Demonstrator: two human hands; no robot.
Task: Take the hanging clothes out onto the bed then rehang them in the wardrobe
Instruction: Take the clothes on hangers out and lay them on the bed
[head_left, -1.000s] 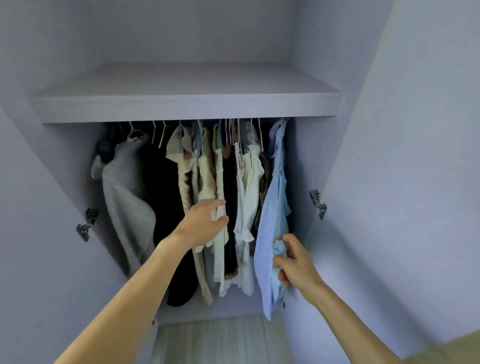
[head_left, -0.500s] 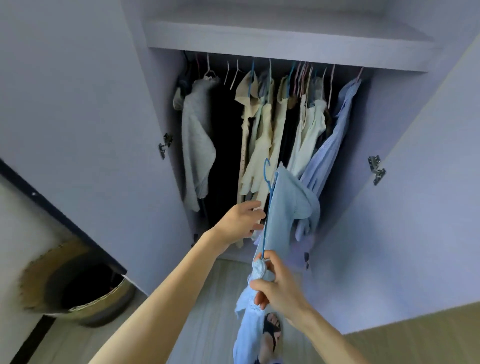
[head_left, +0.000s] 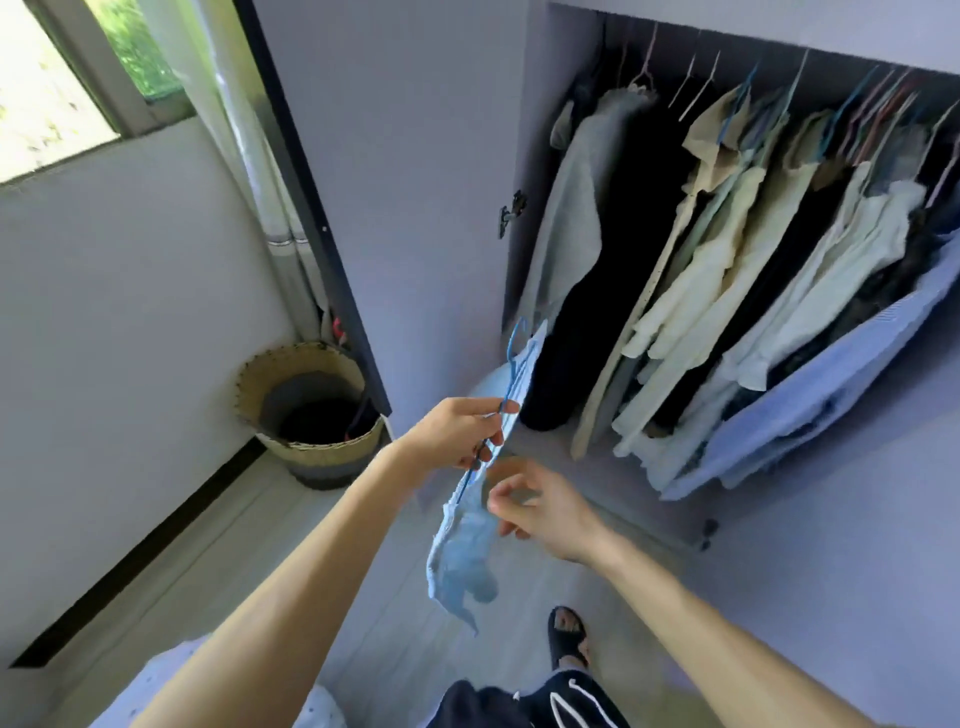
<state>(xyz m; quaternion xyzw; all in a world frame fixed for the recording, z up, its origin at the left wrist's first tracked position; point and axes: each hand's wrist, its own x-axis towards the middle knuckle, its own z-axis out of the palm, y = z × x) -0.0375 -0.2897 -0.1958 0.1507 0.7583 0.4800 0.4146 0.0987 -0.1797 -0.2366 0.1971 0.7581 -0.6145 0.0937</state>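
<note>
A light blue garment (head_left: 460, 556) hangs on a thin blue hanger (head_left: 511, 353), out of the wardrobe and above the floor. My left hand (head_left: 457, 431) grips the hanger's wire near the garment's top. Just to the right of the cloth, my right hand (head_left: 545, 514) has loosely curled fingers and holds nothing that I can make out. Several clothes (head_left: 727, 260) still hang on the wardrobe rail at the upper right: a grey top, a black piece, cream and white shirts and a pale blue striped shirt. A corner of spotted white bedding (head_left: 171, 670) shows at the bottom left.
The open lilac wardrobe door (head_left: 405, 156) stands left of the clothes. A woven basket (head_left: 311, 415) sits on the floor by the wall, below a window (head_left: 62, 78). My foot in a dark sandal (head_left: 569, 634) is on the pale floor.
The view has swung left and down, away from the wardrobe. The blue garment has come off the rail, and the hanger has passed from my right hand to my left.
</note>
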